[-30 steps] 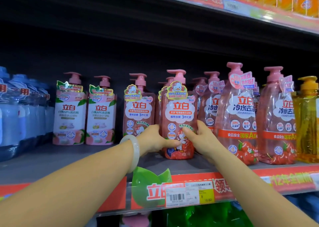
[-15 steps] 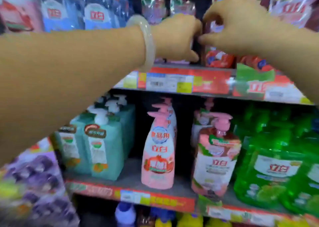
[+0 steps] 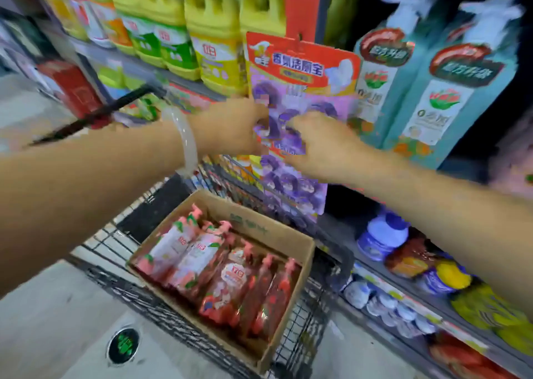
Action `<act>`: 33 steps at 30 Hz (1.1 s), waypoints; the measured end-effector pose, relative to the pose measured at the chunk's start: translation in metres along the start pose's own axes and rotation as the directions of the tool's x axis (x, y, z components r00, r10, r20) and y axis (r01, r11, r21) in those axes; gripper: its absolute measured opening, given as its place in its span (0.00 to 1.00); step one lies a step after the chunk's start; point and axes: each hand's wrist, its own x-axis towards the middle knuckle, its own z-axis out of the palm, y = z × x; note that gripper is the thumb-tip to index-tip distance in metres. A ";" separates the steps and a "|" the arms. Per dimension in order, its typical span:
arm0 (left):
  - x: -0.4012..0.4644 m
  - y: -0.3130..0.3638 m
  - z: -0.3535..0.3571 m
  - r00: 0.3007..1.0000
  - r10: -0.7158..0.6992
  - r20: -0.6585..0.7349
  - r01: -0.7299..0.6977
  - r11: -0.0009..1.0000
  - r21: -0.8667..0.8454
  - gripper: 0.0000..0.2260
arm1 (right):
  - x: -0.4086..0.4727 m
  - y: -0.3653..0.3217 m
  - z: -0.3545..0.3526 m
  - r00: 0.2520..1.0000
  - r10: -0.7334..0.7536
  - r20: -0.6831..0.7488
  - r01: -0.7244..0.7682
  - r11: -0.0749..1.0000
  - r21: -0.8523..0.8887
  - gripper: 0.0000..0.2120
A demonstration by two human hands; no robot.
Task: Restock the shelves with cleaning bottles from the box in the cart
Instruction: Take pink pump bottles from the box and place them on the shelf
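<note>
Both arms reach forward, the left hand [image 3: 230, 127] and right hand [image 3: 320, 145] close together, fingers loosely curled, holding nothing. Below them, red cleaning bottles [image 3: 230, 277] lie in the box [image 3: 288, 237] inside the cart [image 3: 317, 318].

I read 立白 in red on a yellow jug's label [image 3: 212, 53]; the hanging purple card's [image 3: 300, 96] red header says 香氛洁厕宝.
</note>
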 end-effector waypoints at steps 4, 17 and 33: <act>-0.032 -0.075 0.092 0.938 -0.221 0.266 0.210 0.975 0.069 0.18 | -0.007 -0.050 0.117 0.959 0.010 0.284 -0.057 0.986 0.155 0.19; -0.064 -0.166 0.354 0.688 -0.361 0.629 0.537 0.837 -0.107 0.24 | -0.019 -0.077 0.429 0.589 0.211 0.780 -0.676 0.658 0.332 0.25; -0.044 -0.146 0.467 0.525 -0.639 0.563 0.671 0.717 0.188 0.36 | -0.016 -0.068 0.473 0.235 0.214 0.948 -0.938 -0.206 0.278 0.15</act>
